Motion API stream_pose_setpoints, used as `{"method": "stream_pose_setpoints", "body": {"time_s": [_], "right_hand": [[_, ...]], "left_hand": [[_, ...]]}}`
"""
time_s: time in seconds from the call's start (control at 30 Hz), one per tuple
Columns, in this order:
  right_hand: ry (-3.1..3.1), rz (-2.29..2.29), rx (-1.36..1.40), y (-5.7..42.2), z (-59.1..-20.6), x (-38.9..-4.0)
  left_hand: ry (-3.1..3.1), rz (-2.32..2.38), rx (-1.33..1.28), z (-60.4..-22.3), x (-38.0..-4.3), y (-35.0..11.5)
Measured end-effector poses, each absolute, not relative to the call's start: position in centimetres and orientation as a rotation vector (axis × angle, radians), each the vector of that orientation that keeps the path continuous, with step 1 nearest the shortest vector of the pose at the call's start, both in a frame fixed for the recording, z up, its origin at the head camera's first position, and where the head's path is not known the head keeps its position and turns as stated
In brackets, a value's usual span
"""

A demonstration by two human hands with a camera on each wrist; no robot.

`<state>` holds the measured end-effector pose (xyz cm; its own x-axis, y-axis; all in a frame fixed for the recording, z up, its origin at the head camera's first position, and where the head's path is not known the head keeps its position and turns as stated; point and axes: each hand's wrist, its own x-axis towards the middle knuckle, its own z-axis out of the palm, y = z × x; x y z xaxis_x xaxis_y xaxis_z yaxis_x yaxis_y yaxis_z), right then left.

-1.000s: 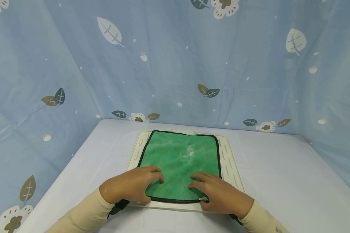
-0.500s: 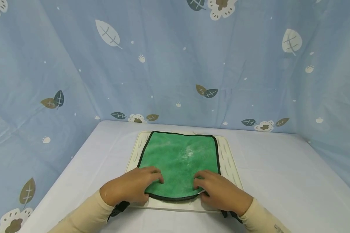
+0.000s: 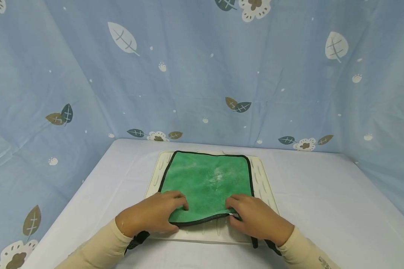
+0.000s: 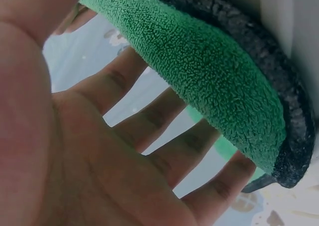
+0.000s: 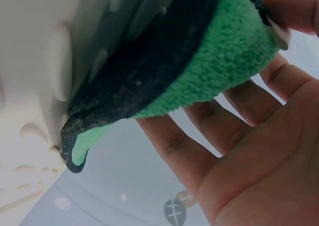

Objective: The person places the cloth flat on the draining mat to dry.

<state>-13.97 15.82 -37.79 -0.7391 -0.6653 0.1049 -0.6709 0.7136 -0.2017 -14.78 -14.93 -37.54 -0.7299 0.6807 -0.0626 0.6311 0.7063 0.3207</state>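
A green terry cloth (image 3: 205, 183) with a black border lies over a cream ridged tray (image 3: 264, 186). Its near edge is raised and bows toward me between the hands. My right hand (image 3: 259, 218) pinches the near right corner beside a small white label, its fingers over the top and thumb below. At the near left corner, my left hand (image 3: 153, 213) has bent fingers on the cloth and the thumb at the border. In the left wrist view the cloth (image 4: 199, 61) runs across the fingers; the thumb tip is out of frame. The right wrist view shows the black border (image 5: 144, 76) lifted from the tray.
The tray rests on a white-covered table (image 3: 309, 186). Behind and to both sides hangs a blue curtain (image 3: 195, 74) printed with leaves and flowers. A black wrist strap (image 3: 138, 239) shows below the left hand.
The cloth's near edge has risen and moved away from me, more on the right, baring the tray's front. My right fingers have closed on the corner; the left hand has stayed nearly in place.
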Motion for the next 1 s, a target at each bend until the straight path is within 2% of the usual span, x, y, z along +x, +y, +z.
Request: {"method": "stream_pose_setpoints", "body": {"time_s": [1.0], "right_hand": [[-2.846,0.337,1.218,15.9,-37.3,-13.8]], "left_hand": [[2.783,0.391,1.157,-36.3,-14.6,-14.6]]}}
